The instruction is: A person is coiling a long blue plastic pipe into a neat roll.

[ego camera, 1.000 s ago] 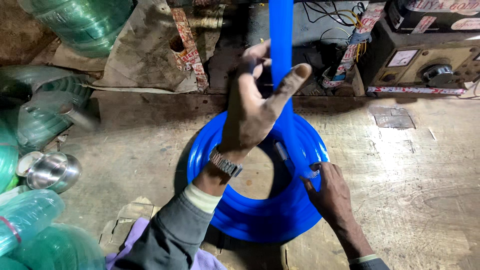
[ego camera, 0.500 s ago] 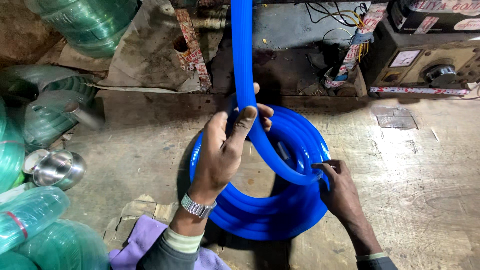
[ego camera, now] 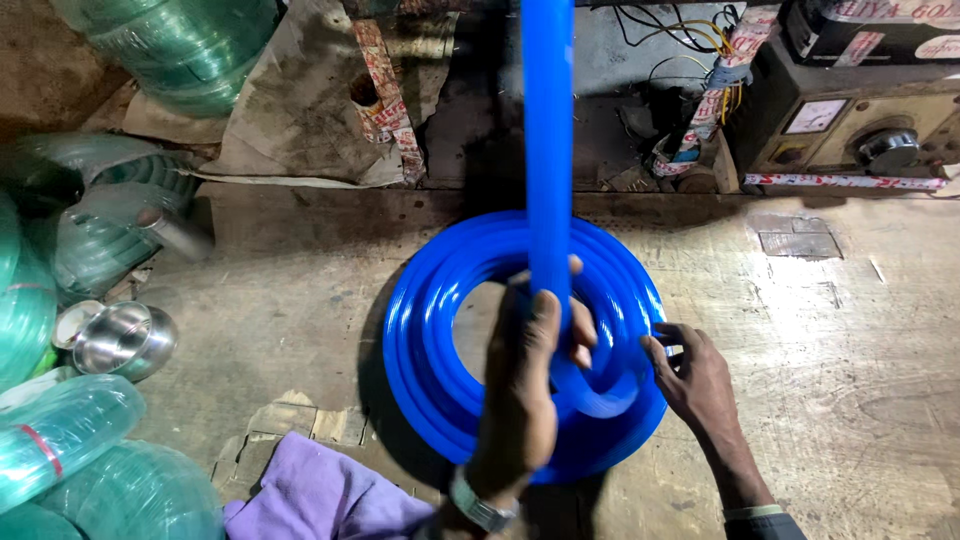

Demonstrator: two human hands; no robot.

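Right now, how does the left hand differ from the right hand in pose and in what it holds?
The left hand is raised and grips the upright blue hose; the right hand is low, resting on the edge of the blue coil. The left wears a wristwatch; the right does not. Both touch blue hose.

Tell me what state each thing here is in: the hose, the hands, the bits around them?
blue hose coil: wound flat on the floor, free length rising out of frame.
left hand: closed around the rising hose.
right hand: fingers resting on the coil's outer edge.
steel bowl: tipped on its side.
purple cloth: crumpled.
green hose rolls: coiled, wrapped.
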